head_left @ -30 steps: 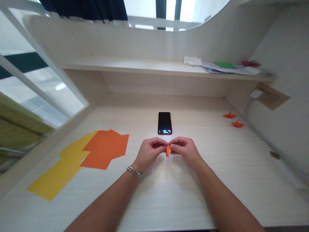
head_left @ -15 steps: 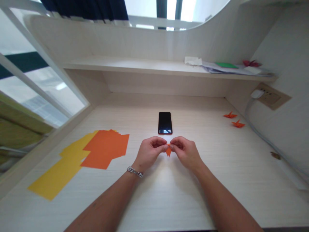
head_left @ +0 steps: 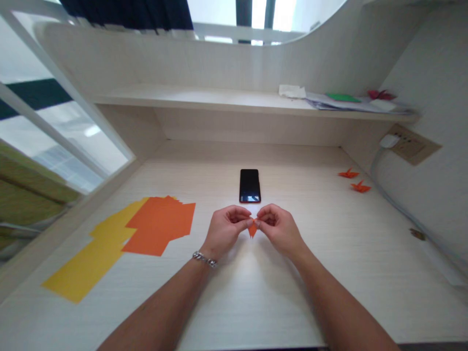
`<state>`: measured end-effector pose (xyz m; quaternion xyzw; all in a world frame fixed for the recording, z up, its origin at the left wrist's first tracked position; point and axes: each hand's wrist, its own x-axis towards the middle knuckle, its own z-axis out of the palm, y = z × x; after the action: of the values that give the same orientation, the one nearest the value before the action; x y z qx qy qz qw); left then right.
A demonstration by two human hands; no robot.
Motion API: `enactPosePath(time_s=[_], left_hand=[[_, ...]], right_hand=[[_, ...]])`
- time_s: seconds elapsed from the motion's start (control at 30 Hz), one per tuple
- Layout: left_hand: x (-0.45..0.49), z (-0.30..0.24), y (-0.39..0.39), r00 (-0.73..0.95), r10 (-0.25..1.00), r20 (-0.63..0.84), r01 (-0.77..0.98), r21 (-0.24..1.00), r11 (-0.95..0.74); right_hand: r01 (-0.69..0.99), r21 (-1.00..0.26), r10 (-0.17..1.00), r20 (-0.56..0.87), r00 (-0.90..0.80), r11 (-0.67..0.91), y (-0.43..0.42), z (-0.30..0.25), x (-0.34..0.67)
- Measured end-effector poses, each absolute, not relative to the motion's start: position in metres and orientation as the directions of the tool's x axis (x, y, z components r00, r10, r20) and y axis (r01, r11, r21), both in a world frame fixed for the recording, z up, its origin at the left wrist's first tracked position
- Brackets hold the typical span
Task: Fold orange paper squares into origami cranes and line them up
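Note:
A small folded orange paper piece [head_left: 252, 229] is pinched between both hands just above the desk. My left hand [head_left: 224, 230], with a metal bracelet on the wrist, grips its left side with curled fingers. From the right, my right hand [head_left: 278, 228] pinches the same piece between thumb and fingertips. Most of the paper is hidden by the fingers; only a pointed tip shows below them. A black phone [head_left: 250, 185] lies flat just beyond the hands.
Orange sheets [head_left: 159, 224] overlap yellow sheets [head_left: 87, 263] on the left of the desk [head_left: 256, 302]. Two folded orange figures [head_left: 354, 179] sit at the far right. The shelf [head_left: 204, 100] holds papers and a red folded figure. A wall socket [head_left: 409, 144] with cable is at right.
Both hands have shifted slightly away from me and closed tighter together; less of the orange piece shows below the fingers.

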<state>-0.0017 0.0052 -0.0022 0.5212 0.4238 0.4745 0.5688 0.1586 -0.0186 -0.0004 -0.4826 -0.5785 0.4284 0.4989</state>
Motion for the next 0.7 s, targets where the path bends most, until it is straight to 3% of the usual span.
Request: enactPosePath(time_s=[0.2,0.43,0.53,0.7], left_hand=[[-0.0003,-0.0035,0.0061,0.216,0.976,0.012,-0.068,0.998,0.003],[0.0034,-0.0019,0.0045,0.302,0.952,-0.051,-0.102,0.991,0.086],[0.0035,-0.0004,0.0028,0.296,0.953,-0.069,-0.059,0.994,0.091],[0.0039,-0.0006,0.001,0.308,0.951,-0.004,-0.007,1.0,0.007]], right_hand=[[0.078,-0.992,0.992,0.094,-0.084,0.1,-0.0157,-0.0066,0.158],[0.048,-0.987,0.982,0.159,0.103,0.155,-0.0152,-0.0039,0.1552],[0.036,-0.99,0.987,0.142,0.077,0.14,-0.0144,-0.0047,0.1575],[0.186,-0.98,0.997,0.076,0.006,0.074,-0.013,-0.0074,0.1606]])
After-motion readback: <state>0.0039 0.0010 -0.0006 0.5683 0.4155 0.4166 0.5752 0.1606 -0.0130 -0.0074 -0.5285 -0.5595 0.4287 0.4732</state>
